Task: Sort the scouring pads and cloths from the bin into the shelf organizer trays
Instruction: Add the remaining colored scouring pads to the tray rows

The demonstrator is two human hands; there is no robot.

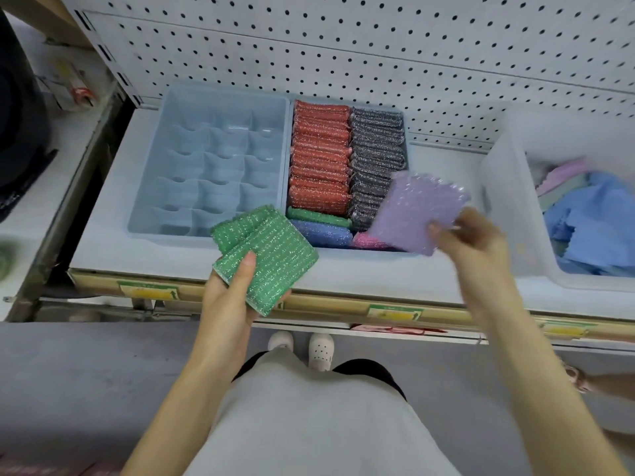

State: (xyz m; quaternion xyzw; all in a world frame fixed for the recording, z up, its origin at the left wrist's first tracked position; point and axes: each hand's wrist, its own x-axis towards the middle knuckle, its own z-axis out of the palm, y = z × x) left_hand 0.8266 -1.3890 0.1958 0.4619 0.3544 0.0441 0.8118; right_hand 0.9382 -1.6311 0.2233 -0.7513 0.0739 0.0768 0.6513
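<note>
Landmark: filled tray (407, 146).

Edges and room: its left rim touches the divided tray (144, 187), whose cells stand open. White shelf (103, 228) shows between its right rim and the clear bin (508, 214), and in a strip in front of it up to the labelled shelf edge. The pegboard (378, 46) rises just behind it. Grey floor (86, 372) lies below the shelf edge.

Contents: red pads (319, 159) on edge in its left row, grey pads (374, 149) in its right row. Blue cloths (591, 228) lie in the bin, to its right.

Your left hand (237, 297) is at its front left corner and grips two glittery green pads (264, 255), thumb pressed on top, fingers curled beneath. Your right hand (470, 242), blurred, is over its front right corner. Its fingers pinch the near edge of a purple cloth (419, 211) with a bumpy, shiny face and scalloped edges, held flat over the grey row.
</note>
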